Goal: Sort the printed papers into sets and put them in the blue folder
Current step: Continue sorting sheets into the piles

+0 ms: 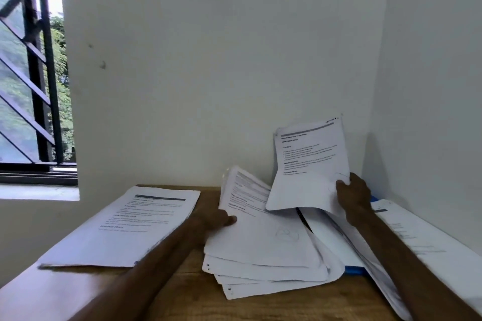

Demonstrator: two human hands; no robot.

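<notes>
The raised sheet (310, 161) stands near the desk's (182, 294) back right corner, pinched at its lower right corner by the right hand (353, 191). Its headings read "TASK GOAL" and "TASK DESCRIPTION"; the rest is blurred. The left hand (217, 219) grips the left edge of the fanned middle pile (263, 250), which overlies the blue folder (355, 270). A left stack (122, 229) and a right stack (427, 240) lie along the desk's side edges.

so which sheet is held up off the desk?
The sheet in the right hand, held upright; the other piles rest on the desk.
</notes>
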